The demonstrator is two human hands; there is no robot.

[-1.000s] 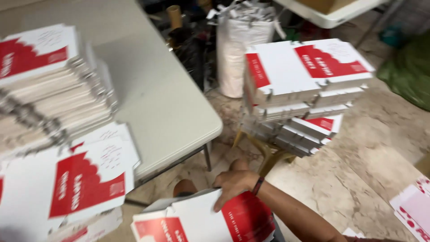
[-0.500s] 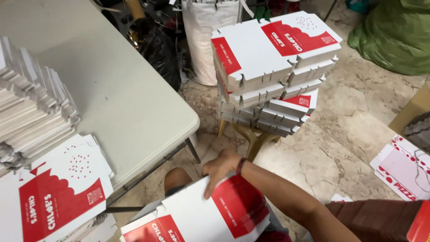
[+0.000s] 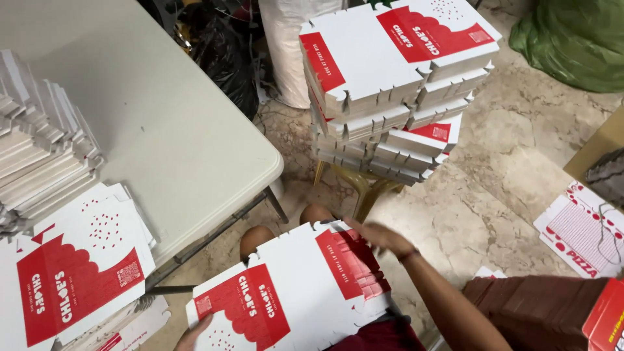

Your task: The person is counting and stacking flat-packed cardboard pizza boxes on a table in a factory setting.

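Right hand (image 3: 383,237) lies flat, fingers spread, on the far edge of a flat red-and-white pizza box blank (image 3: 292,296) across the lap, steadying it; left hand (image 3: 195,331) pinches its near corner. Folded box stack (image 3: 390,84) sits within reach.

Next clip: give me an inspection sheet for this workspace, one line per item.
Surface: grey folding table, bare in the middle.
Job's things: flat red-and-white box blank on the person's lap.
Clutter: blank stacks on the table, folded boxes stacked on a stool, bags behind.
Hands: left hand at the blank's near corner; right hand on its far edge, blurred.
Cables: nothing seen.
Surroundings: marbled floor, green sack.
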